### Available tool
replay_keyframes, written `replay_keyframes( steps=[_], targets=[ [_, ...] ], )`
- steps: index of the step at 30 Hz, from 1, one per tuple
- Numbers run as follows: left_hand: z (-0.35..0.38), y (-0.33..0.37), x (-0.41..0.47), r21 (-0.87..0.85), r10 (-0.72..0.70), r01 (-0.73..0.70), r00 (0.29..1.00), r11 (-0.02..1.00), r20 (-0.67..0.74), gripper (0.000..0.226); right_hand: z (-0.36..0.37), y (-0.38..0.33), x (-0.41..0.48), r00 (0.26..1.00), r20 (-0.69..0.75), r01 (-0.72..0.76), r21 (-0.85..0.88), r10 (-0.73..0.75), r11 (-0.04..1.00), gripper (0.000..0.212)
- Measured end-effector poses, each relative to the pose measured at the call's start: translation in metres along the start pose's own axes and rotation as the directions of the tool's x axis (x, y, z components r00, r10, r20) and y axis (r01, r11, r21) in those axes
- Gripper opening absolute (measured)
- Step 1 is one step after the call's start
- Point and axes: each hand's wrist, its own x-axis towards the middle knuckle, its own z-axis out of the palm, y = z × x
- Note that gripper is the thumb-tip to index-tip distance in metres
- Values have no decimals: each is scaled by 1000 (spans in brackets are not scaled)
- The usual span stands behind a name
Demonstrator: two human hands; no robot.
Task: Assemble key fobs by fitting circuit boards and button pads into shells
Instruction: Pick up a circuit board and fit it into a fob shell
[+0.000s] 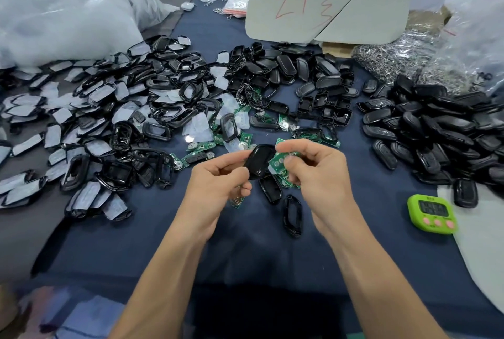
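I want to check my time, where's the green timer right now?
Head view, right side: the green timer lies where the blue cloth meets a white sheet, just below the big pile of black shells.

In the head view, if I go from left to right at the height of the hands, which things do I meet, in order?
pile of film-covered frames → left hand → black shell it grips → circuit board → right hand pinching it → green timer
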Motion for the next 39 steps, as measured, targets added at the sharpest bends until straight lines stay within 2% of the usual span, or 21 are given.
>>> replay_keyframes(
  steps=[3,7,10,18,25,29,34,37,39],
  targets=[
    [6,3,1,0,-13,13,1000,1000,-6,39,1,-5,0,998,24,57,-96,-55,994,49],
    [11,7,0,-1,-12,12,999,1000,-38,32,2,-9,-3,995,-20,93,-177,-98,980,24],
    [11,9,-3,43,17,-14,998,999,-56,34,4,-8,-6,986,-98,107,-228,-132,968,17],
    [9,13,-6,45,7,-5,999,999,-46,29,11,-7,-6,982,-61,152,-292,-177,944,21],
    [8,12,-6,83,3,0,999,997,-34,29,18,-2,-8,968,-138,152,-339,-209,929,16],
    [8,11,-7,66,12,-9,999,998,-43,25,22,-1,-10,960,-162,153,-373,-227,915,20],
    [11,5,-8,29,27,-23,992,999,-122,30,27,3,-13,948,-159,178,-450,-275,875,17],
    [15,3,-6,9,24,-22,986,1000,-165,30,31,10,-19,904,-217,220,-502,-368,837,36],
    [15,1,-4,-14,23,-26,982,1000,-190,31,26,13,-17,908,-241,184,-507,-343,842,55]
  ],
)
